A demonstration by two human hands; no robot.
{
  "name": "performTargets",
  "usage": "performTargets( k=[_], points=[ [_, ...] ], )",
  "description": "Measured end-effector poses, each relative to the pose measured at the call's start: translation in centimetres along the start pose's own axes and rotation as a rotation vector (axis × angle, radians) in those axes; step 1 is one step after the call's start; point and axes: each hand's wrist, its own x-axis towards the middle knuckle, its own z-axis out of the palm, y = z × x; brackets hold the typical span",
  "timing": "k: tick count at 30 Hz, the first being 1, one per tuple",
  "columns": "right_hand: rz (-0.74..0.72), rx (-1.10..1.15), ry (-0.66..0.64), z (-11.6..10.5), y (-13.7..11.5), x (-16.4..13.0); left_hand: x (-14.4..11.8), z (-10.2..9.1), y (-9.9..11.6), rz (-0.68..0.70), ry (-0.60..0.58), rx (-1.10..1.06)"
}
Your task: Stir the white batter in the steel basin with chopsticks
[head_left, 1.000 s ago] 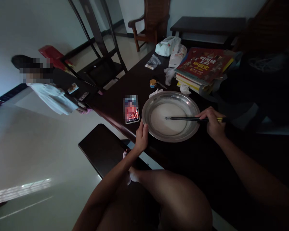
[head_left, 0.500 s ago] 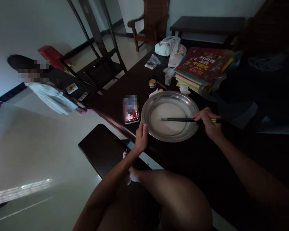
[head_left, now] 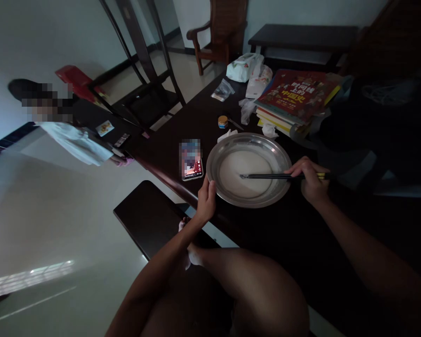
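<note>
on the dark counter [head_left: 182,126], left hand [head_left: 206,200] clamps the metal basin [head_left: 279,159] rim while right hand [head_left: 310,180] pinches chopsticks [head_left: 266,176] in white batter [head_left: 242,164]; best stir gently, tips low.

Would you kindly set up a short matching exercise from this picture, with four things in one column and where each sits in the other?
Things:
1. chopsticks
2. phone
3. small jar
4. left hand

Places:
A. on the table beyond the metal pan, near the stack of books
B. gripping the pan's near rim
C. held in the right hand, tips over the white batter
D. flat on the table just left of the pan

Pairs: 1-C, 2-D, 3-A, 4-B
</note>
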Motion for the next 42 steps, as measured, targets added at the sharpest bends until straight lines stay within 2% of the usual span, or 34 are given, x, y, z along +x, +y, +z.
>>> performTargets(
  k=[4,9,13,18,22,28,32,37,42],
  points=[
    [0.034,-0.039,-0.081,0.01,0.04,-0.07,-0.01,0.04,0.09,0.012,0.000,-0.002],
    [0.013,-0.001,0.001,0.04,0.03,-0.05,-0.02,0.06,0.08,0.004,-0.001,-0.001],
    [0.011,-0.038,-0.072,0.05,-0.01,-0.04,0.00,-0.01,-0.02,0.002,0.008,-0.002],
    [0.000,0.012,-0.001,0.04,0.05,-0.03,-0.05,-0.09,-0.07,0.009,0.002,-0.006],
    [0.021,-0.029,-0.062,0.10,-0.14,-0.03,-0.06,-0.03,-0.05,0.016,0.003,0.001],
    [0.022,-0.028,0.000,0.02,0.01,-0.03,0.06,0.00,-0.11,0.022,-0.007,0.005],
    [0.030,-0.058,-0.064,-0.02,0.15,-0.06,0.08,0.05,-0.10,0.016,-0.002,0.011],
    [0.015,-0.021,0.027,0.01,0.12,0.02,0.06,0.14,-0.15,0.018,-0.004,-0.002],
    [0.030,-0.060,-0.076,0.06,0.01,-0.02,0.02,0.18,-0.20,0.016,0.006,-0.003]
  ],
)
